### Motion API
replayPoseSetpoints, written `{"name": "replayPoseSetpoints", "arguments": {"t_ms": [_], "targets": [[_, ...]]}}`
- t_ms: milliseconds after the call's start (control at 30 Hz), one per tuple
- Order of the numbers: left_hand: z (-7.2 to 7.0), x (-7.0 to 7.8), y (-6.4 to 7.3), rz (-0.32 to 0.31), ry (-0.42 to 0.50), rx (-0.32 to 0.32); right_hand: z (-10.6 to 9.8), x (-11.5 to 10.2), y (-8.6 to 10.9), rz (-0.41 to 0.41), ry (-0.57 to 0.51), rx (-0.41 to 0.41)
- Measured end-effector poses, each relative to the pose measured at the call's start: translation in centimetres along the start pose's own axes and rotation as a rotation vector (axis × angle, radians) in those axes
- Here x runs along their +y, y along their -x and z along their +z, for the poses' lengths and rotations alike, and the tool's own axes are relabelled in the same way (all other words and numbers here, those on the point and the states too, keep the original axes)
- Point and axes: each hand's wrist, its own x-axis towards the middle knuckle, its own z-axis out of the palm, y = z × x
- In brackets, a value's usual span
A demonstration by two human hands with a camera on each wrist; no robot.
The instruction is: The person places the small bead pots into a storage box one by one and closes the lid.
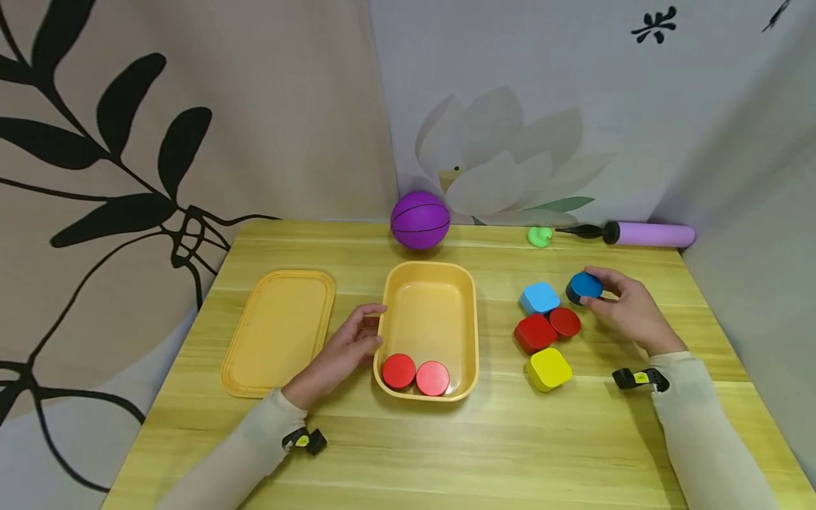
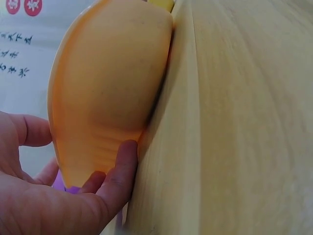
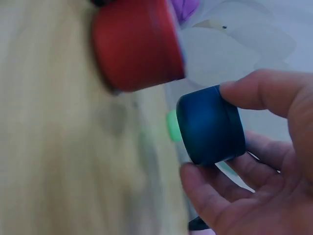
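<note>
My right hand (image 1: 621,304) pinches a dark blue round block (image 1: 584,287) between thumb and fingers, just right of a cluster of blocks; the right wrist view shows the blue block (image 3: 211,125) held at the fingertips (image 3: 254,93). The cluster holds a light blue block (image 1: 539,297), a red square block (image 1: 535,333), a red round block (image 1: 564,321) and a yellow block (image 1: 549,368). My left hand (image 1: 344,350) rests against the left wall of the yellow tub (image 1: 389,312), fingers touching its side (image 2: 107,98). Two red round blocks (image 1: 416,374) lie in the tub.
A yellow lid (image 1: 278,329) lies flat left of the tub. At the table's back edge sit a purple ball (image 1: 420,219), a small green piece (image 1: 540,236) and a purple hand pump (image 1: 637,233). Walls close off the back and right.
</note>
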Motion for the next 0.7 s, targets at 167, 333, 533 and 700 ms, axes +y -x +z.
{"name": "replayPoseSetpoints", "arguments": {"t_ms": [167, 333, 533, 700], "targets": [[0.0, 0.0, 0.0, -0.005, 0.002, 0.011, -0.1, -1.8, 0.1, -0.063, -0.053, 0.019], [-0.1, 0.1, -0.1, 0.002, -0.004, 0.014, 0.7, -4.3, 0.1, -0.134, -0.122, 0.003], [-0.1, 0.0, 0.0, 0.005, -0.012, 0.017, 2.5, -6.7, 0.1, -0.23, -0.173, -0.053], [0.1, -0.1, 0.0, 0.007, -0.005, 0.013, 4.1, -8.3, 0.1, -0.312, -0.179, -0.093]]}}
